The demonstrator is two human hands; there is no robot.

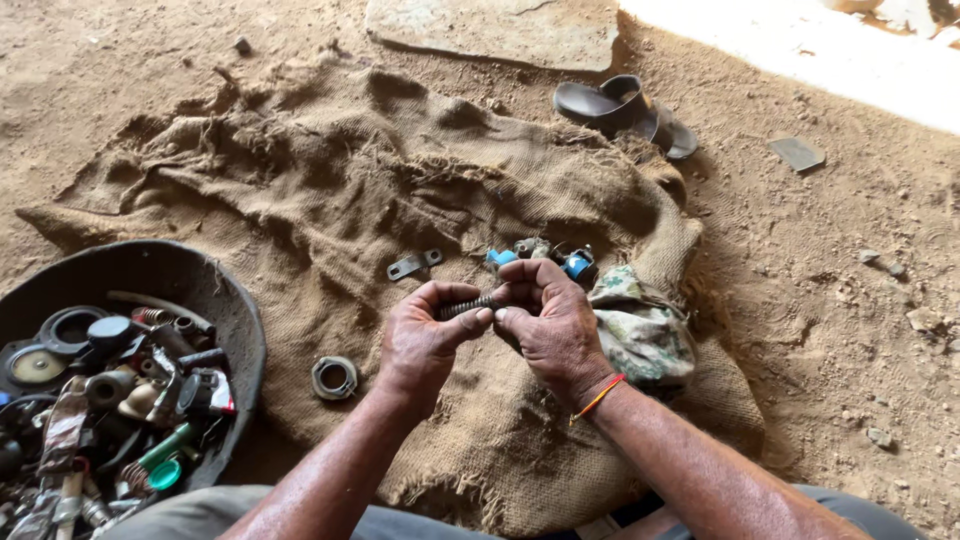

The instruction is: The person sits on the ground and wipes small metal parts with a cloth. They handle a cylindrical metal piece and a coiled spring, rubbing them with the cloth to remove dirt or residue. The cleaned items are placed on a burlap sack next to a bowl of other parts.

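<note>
Both hands raised over a rumpled burlap sack (330, 190) spread on sandy ground: left hand (420, 340) and right hand (550, 325) meeting on a small coiled metal spring (468, 307), fingers of each pinched together on its opposite ends. Spring held level between the hands, above the middle of the sack, only its dark ribbed midsection showing; both ends buried under fingertips. Just behind the right hand, a cluster of small blue-and-metal parts (560, 260), partly blocked by the knuckles and hard to make out. Beside the right wrist, a wadded patterned cloth (640, 330), soft and faded. Flat metal bracket (413, 264) lying near the left hand's far side; round metal ring (334, 377) on the sack left of the left forearm. At far left, a black round basin (150, 270), cut off by the frame edge, heaped with greasy mixed scrap. Dark sandal (625, 110) at the sack's far edge, flat stone slab (500, 30) beyond it.
</note>
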